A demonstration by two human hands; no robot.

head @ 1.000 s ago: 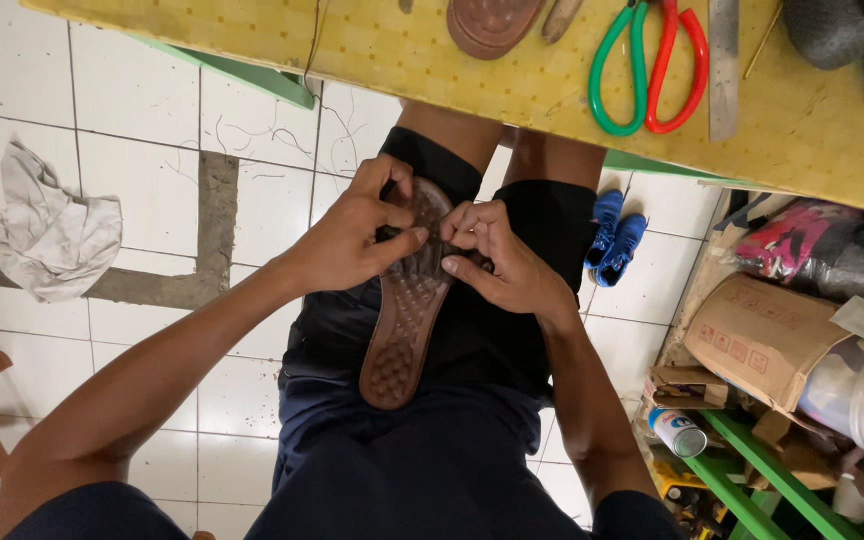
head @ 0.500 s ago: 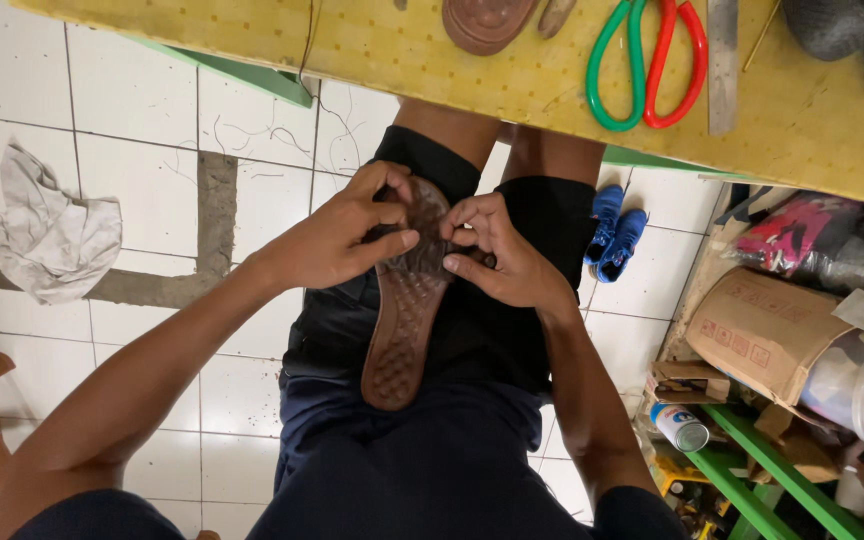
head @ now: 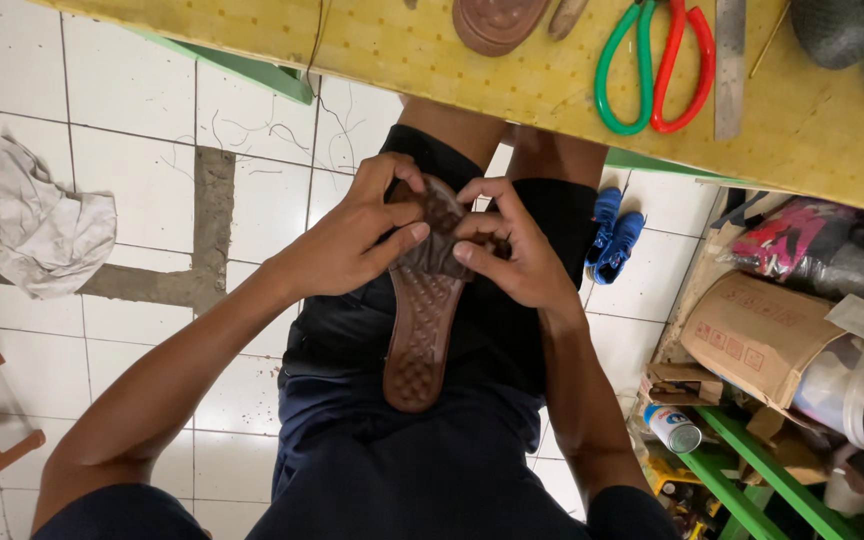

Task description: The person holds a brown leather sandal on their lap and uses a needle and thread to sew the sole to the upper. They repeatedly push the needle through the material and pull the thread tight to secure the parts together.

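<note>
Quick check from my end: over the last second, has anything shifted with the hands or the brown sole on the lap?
Hardly anything. The left hand and right hand keep pinching the upper end of the brown sole; only the fingers have shifted slightly in their grip. The sole lies the same way along the lap, its other end toward the body. Nothing was taken up or let go. The scissors on the yellow table and the rag have not moved.

Both hands meet over the lap.
Left hand (head: 357, 240) and right hand (head: 517, 250) pinch with curled fingers, forearms angled inward.
</note>
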